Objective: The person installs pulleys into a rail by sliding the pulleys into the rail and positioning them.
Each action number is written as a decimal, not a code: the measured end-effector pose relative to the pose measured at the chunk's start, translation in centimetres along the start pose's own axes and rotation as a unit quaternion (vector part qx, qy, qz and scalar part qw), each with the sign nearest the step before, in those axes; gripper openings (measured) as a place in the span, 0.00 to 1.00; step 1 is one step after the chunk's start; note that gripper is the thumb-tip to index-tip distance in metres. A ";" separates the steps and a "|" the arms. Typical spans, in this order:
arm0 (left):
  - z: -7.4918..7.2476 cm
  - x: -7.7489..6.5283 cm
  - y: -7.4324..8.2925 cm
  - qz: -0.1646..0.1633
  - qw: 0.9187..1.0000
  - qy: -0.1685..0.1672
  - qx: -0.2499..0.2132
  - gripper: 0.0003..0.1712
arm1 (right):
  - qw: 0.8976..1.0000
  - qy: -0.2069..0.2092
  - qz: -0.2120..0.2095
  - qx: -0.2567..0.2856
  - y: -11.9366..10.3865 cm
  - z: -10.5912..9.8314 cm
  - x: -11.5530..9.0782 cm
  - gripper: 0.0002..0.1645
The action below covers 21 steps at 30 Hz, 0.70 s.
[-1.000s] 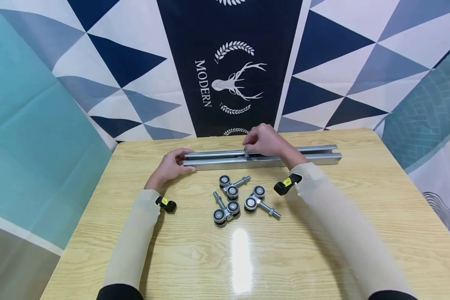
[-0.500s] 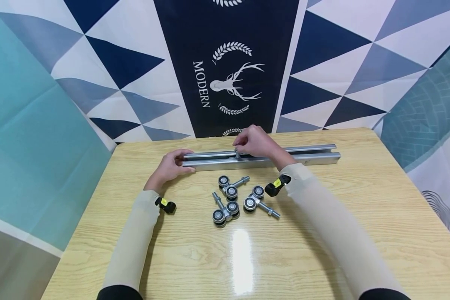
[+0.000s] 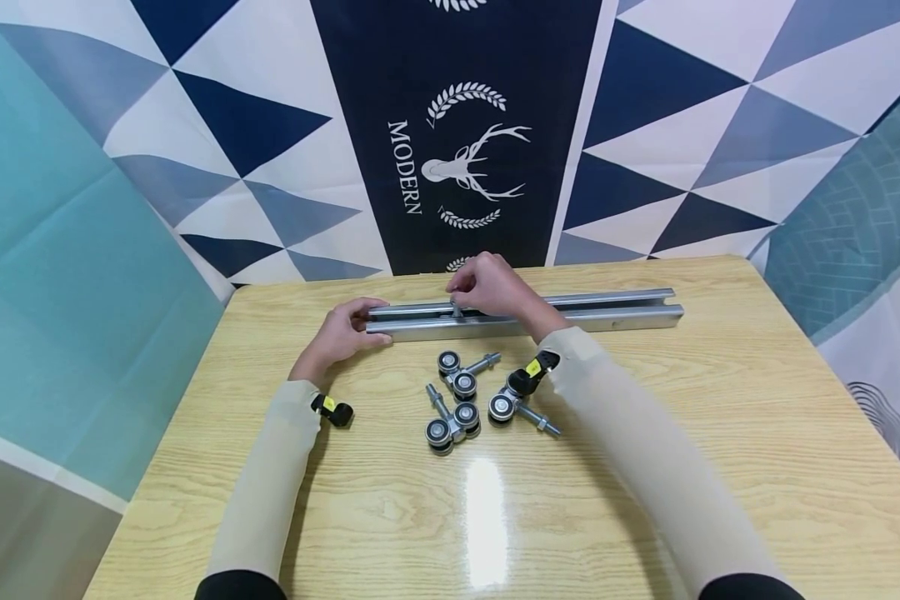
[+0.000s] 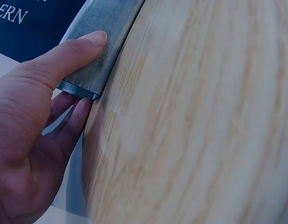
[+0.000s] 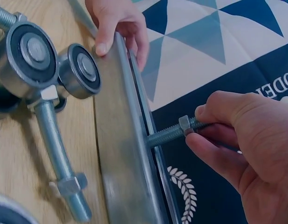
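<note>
Metal rail (image 3: 622,319), one: lying on the table toward its far edge, lengthwise from left to right, its long slot facing up.

Threaded bolt (image 5: 167,135), one, fitted with a hex nut (image 5: 185,123): standing up out of the slot in the left half of the metal rail; its lower end is hidden inside the channel.

Right hand (image 3: 489,285): pinching the upper part of the threaded bolt between thumb and finger, at the hex nut.

Left hand (image 3: 342,329): gripping the left end of the metal rail, thumb along the near wall, fingers curled about the end and far side.

Twin-wheel rollers, three, loose on the table on the near side of the metal rail, close together. Far roller (image 3: 464,382): bolt pointing right and away. Near roller (image 3: 453,423): bolt pointing left and away. Right-hand roller (image 3: 516,406): bolt pointing right and toward the person, one wheel partly hidden in the head view by the black wrist camera (image 3: 525,381).

Sleeves (image 3: 630,425), pale, a pair, each with a black band.

Table (image 3: 330,517): light wood grain, with a bright reflection.

Backdrop (image 3: 360,125): blue, grey and white triangles; dark panel bearing a stag's head and "MODERN".
</note>
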<state>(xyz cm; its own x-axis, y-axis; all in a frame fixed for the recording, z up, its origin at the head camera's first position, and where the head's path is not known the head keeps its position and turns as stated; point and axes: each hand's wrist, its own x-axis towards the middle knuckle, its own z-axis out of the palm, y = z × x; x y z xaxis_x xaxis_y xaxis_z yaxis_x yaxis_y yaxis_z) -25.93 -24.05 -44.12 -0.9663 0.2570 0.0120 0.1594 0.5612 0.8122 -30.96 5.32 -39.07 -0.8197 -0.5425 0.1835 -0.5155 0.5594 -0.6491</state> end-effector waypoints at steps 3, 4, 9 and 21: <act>0.2 0.7 -1.5 0.001 1.000 0.002 -0.002 0.34 | 1.000 0.003 -0.003 0.002 -0.4 0.4 0.3 0.08; 0.2 0.9 -2.0 0.002 1.000 0.002 -0.002 0.35 | 1.000 0.004 -0.004 0.002 -0.5 0.5 0.4 0.08; 0.4 1.5 -3.4 0.001 1.000 0.008 -0.006 0.36 | 1.000 0.009 -0.005 0.001 -0.9 1.5 1.0 0.08; 0.3 1.5 -3.5 0.007 1.000 0.007 -0.004 0.35 | 1.000 0.021 0.004 0.022 -2.1 3.5 2.2 0.08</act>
<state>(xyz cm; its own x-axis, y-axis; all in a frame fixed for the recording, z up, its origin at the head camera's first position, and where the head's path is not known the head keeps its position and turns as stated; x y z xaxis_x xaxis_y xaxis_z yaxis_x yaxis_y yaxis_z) -27.91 -25.39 -47.12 -0.9666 0.2544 0.0320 0.1721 0.5512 0.8164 -30.85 0.75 -39.91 -0.8340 -0.5105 0.2094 -0.4985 0.5342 -0.6828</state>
